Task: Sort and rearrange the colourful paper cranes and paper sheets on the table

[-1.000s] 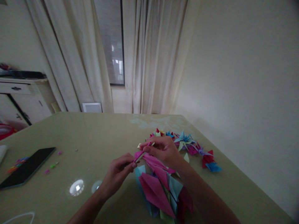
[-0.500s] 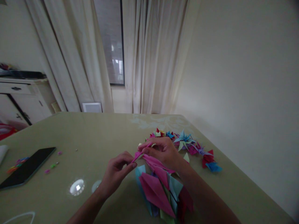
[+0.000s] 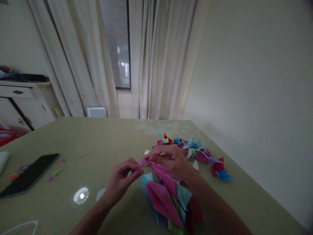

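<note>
My left hand pinches one end of a thin pink folded paper strip between thumb and fingers. My right hand is closed on the strip's other end, its fingertips partly covering it. Just below the hands lies a bunch of folded paper pieces in pink, light blue, green and dark red; my right forearm hides part of it. Whether the pink strip joins this bunch, I cannot tell. Beyond my right hand, colourful origami pieces stretch in a curved row across the table.
On the table's left lies a black phone beside small coloured pieces. Tiny pink and green bits are scattered near it. A white cord shows at the lower left. The wall borders the table on the right.
Both hands keep their hold on the pink strip, with only a very slight shift of the fingers. The view has moved a little; nothing else differs visibly.
</note>
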The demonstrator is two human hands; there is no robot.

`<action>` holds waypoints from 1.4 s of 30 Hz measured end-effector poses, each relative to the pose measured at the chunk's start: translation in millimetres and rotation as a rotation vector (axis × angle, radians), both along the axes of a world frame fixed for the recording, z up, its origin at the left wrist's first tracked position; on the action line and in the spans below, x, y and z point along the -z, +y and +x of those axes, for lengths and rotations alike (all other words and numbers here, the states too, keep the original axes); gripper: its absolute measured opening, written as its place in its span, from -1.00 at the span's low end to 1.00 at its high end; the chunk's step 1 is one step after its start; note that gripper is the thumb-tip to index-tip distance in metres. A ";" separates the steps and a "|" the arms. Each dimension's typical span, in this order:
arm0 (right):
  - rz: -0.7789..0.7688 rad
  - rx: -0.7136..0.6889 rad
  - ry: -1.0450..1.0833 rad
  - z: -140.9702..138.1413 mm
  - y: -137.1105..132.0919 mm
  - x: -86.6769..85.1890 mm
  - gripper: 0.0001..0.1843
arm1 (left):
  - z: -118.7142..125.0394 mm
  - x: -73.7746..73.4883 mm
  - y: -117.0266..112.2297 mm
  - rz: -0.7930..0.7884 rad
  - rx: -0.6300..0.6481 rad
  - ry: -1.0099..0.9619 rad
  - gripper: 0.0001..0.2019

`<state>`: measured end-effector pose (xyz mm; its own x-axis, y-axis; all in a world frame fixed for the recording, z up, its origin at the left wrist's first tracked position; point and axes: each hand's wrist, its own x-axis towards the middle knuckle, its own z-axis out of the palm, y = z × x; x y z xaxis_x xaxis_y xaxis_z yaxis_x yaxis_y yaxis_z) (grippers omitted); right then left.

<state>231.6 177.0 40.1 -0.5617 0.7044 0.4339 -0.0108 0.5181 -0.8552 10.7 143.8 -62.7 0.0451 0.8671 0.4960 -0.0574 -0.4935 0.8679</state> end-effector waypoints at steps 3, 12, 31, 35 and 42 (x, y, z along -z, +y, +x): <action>-0.004 0.009 0.008 -0.6 -0.2 -0.3 -0.65 | -0.4 -1.3 -0.6 -0.004 0.010 0.002 -0.88; 0.033 0.001 0.016 -1.2 -0.6 -0.8 -0.67 | -1.8 -0.4 -0.9 -0.033 0.046 0.021 -0.91; 0.050 0.022 -0.022 -0.5 -0.6 0.9 -0.67 | -1.4 0.4 -3.9 -0.031 0.044 0.156 -0.71; 0.016 0.013 -0.011 -1.3 -1.0 0.6 -0.69 | 0.0 -0.2 -6.2 -0.047 0.039 0.196 -0.63; 0.060 0.171 -0.038 1.8 8.5 2.4 -0.75 | -24.3 2.7 12.5 -0.064 0.000 0.321 -0.63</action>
<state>233.5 185.5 37.6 -0.4524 0.7647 0.4589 0.1137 0.5598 -0.8208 -13.6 156.3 -65.5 0.1903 0.8961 0.4011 0.2243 -0.4374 0.8708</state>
